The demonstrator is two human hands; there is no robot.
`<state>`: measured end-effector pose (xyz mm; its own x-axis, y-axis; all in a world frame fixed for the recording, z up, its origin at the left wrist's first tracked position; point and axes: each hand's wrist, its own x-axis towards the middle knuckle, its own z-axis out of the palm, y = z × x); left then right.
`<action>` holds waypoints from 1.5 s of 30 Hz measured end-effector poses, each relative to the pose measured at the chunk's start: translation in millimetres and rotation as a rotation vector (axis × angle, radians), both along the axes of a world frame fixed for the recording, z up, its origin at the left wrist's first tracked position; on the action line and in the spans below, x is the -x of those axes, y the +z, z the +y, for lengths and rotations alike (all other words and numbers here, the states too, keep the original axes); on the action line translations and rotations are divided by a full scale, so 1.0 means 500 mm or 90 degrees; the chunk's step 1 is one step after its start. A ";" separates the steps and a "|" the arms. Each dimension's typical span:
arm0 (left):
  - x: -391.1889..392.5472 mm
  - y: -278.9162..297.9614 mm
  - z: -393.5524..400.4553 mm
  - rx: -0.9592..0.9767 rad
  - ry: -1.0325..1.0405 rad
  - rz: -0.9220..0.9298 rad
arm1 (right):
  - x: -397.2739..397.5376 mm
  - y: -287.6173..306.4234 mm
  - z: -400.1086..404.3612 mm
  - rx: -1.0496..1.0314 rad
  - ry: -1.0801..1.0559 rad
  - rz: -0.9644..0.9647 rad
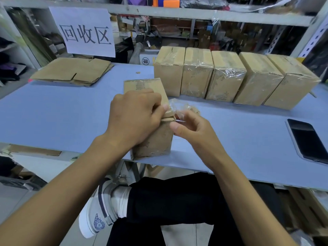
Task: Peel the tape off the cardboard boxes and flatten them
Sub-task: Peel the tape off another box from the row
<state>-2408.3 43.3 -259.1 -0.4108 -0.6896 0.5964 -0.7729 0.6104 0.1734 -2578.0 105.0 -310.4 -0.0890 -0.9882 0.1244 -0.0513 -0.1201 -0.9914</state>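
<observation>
- Cardboard box (156, 139) is stood at the near edge of the blue table (62, 110), approx. centre of view, one flap lifted toward the far side.
- Left hand (134, 116) is laid over the box top, fingers curled round its upper right edge; box is gripped.
- Right hand (193, 128) is held just beside the box's right side; thumb and fingers are closed on a crumpled strip of clear tape (179, 108). Tape is bunched above the fingers; whether its near end is attached to the box can't be told.
- Row of five taped boxes (229, 77) is lined up along the table's far right, sides touching; clear film is seen wrinkled on several.
- Stack of flattened boxes (74, 71) is laid at far left of table, well apart from the held box.
- Phone (308, 141) is laid face up at right edge, screen dark.
- Paper sign (83, 31) w/ three printed characters is fixed to the shelf behind the flattened stack.
</observation>
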 end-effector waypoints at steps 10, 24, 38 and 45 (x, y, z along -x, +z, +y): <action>-0.020 -0.005 -0.019 -0.290 -0.098 0.181 | -0.061 0.025 -0.023 -0.053 -0.104 -0.083; -0.006 0.014 -0.013 -0.404 -0.045 0.262 | -0.052 0.011 -0.025 -0.054 -0.052 -0.206; -0.001 0.021 -0.017 -0.360 0.039 0.359 | -0.068 0.038 -0.031 -0.101 -0.101 -0.175; -0.008 0.012 -0.025 -0.361 -0.002 0.388 | -0.080 0.015 -0.038 -0.028 -0.136 -0.084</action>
